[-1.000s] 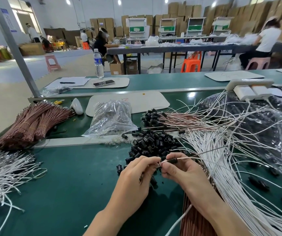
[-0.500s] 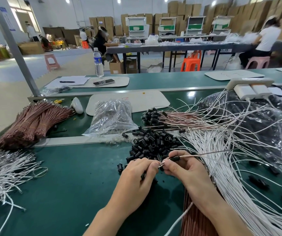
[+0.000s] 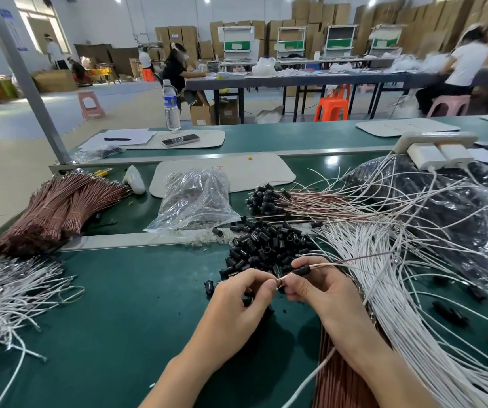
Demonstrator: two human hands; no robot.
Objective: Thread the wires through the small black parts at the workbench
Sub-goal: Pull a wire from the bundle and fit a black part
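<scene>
Head view.

Hidden/unclear: the wire (image 3: pixel 354 262) tip was buried between the fingertips of both hands, so I couldn't tell whether one strand or two went through. Loose black parts (image 3: pixel 266 245) were heaped just behind the hands, too many and too overlapped to count. White wire sheaf (image 3: pixel 398 304) ran off frame bottom R. A 2nd white tangle (image 3: pixel 7 290) was cut at the L edge. Large plastic bag (image 3: pixel 457 219) at R held dark contents, not resolvable. Far workers were blurred.

Hands: L hand (image 3: pixel 245 293) fingers were curled, thumb + index pinching the wire end. R hand (image 3: pixel 316 290) fingers were curled, gripping the small black part (image 3: pixel 301 271), which sat on the wire just R of the pinch, above the green tabletop (image 3: pixel 119 304). The hands were nearly touching.

Counts:
- 1 part on the held wire.
- 1 clear bag (image 3: pixel 195 198) behind the heap.
- 1 tied brown wire bundle (image 3: pixel 60 207), far L.
- 1 fan of brown wires w/ black parts fitted (image 3: pixel 266 198).
- 1 water bottle (image 3: pixel 171 104).
- 1 power strip (image 3: pixel 434 139) w/ 2 white plugs.
- 2 seated persons at the far benches.
</scene>
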